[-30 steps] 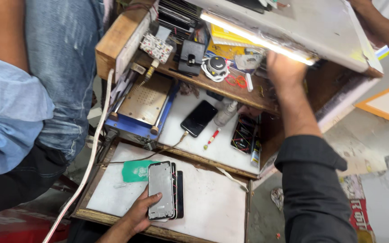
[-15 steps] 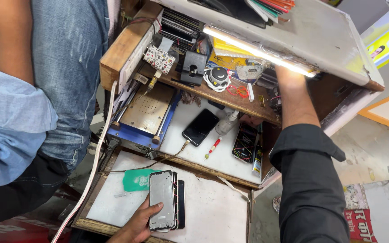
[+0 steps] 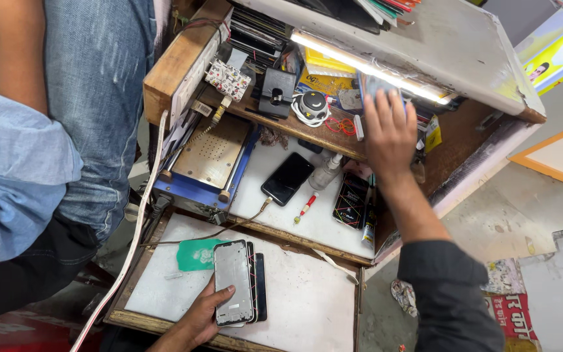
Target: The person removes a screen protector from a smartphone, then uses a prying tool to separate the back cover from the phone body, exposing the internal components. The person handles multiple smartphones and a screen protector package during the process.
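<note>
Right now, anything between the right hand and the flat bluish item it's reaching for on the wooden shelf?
Nothing visible. The right hand already has its fingertips on the flat bluish item under the white light strip.

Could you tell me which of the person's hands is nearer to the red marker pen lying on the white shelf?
Left. The left hand holds the phone frame on the lower board, just below the red marker pen. The right hand reaches up to the lit upper shelf, somewhat farther away.

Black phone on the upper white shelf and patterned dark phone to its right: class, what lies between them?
In the head view, a red-and-white pen and a small clear bottle lie between the black phone and the patterned phone.
</note>
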Available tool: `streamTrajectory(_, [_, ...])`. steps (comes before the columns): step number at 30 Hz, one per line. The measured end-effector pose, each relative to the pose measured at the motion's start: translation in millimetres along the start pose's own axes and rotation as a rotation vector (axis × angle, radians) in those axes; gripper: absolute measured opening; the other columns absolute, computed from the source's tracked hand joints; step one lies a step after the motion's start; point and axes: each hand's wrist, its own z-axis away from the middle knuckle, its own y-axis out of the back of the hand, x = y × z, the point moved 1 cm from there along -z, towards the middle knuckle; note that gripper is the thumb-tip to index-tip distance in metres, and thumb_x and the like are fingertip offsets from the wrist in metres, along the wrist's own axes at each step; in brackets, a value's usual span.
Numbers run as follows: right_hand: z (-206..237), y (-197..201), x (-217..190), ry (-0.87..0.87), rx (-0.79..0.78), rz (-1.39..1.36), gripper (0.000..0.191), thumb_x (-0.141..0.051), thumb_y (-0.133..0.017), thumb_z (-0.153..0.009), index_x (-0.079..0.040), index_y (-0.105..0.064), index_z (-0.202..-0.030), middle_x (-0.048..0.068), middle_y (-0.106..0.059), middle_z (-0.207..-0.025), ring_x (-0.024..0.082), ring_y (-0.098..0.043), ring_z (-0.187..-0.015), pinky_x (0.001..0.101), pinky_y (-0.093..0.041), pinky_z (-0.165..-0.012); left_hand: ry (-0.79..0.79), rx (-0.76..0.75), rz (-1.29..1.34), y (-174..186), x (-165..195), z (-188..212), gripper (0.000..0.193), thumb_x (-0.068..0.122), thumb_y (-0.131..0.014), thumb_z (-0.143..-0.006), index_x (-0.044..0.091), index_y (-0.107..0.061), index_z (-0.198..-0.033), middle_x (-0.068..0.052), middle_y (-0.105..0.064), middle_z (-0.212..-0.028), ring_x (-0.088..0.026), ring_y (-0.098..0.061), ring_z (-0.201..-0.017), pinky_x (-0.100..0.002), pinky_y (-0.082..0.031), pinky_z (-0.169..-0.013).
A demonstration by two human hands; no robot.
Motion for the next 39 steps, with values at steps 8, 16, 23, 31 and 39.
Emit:
streamTrajectory(8, [89.8,84.1,-56.6,-0.069,0.019,-0.279,0.035,-0.005,-0.065,-0.097,-0.01,-0.071,-0.131,0.011,-0.067,-0.138,0.036,-0.057,-0.134,0.0513,-0.046,-0.112,-0.053,-0.066,0.023,6.1,-9.6,-0.7,0.085,0.015,-0.064,-0.084,0.023,-0.023,-0.158,-0.014,-0.052,-0.146,-0.032,-0.058,-0.129,-0.056,-0.055,-0.099])
streamTrajectory(16, [231.1,147.0,-187.8,-0.279,-0.141,-0.734,0.051,0.012,-0.068,-0.076,-0.02,-0.075,-0.116,0.01,-0.068,-0.13,0.035,-0.059,-0.126,0.0456,-0.048,-0.109,-0.095,-0.096,0.098,27.7,-22.3,11.3,0.078,0.015,-0.062,-0.083,0.017,-0.034,-0.156,-0.013,-0.059,-0.134,-0.03,-0.062,-0.12,-0.051,-0.057,-0.095])
streamTrajectory(23, [282.5,170.4,-256.8,-0.456,-0.476,-0.858,0.062,0.013,-0.071,-0.068,-0.018,-0.075,-0.121,0.011,-0.062,-0.14,0.037,-0.054,-0.131,0.0455,-0.049,-0.106,-0.109,-0.18,0.185,46.7,-32.1,14.8,0.063,0.018,-0.063,-0.087,0.004,-0.045,-0.145,-0.014,-0.067,-0.114,-0.027,-0.07,-0.099,-0.048,-0.061,-0.084])
streamTrajectory(31, [239.1,184.9,-329.2,-0.573,-0.422,-1.031,0.059,0.016,-0.061,-0.066,-0.008,-0.071,-0.12,0.02,-0.056,-0.145,0.041,-0.05,-0.139,0.05,-0.041,-0.115,-0.14,-0.113,0.119,38.3,-23.8,22.6,0.063,0.016,-0.062,-0.086,0.01,-0.045,-0.146,-0.012,-0.067,-0.117,-0.024,-0.07,-0.101,-0.046,-0.063,-0.082])
streamTrajectory(39, [242.4,188.7,-316.3,-0.628,-0.458,-1.277,0.051,0.018,-0.061,-0.071,-0.006,-0.069,-0.116,0.026,-0.035,-0.158,0.047,-0.045,-0.143,0.0451,-0.049,-0.109,-0.106,-0.091,0.049,26.6,-11.0,28.1,0.069,0.015,-0.061,-0.085,0.012,-0.037,-0.149,-0.017,-0.063,-0.123,-0.03,-0.069,-0.105,-0.054,-0.065,-0.078])
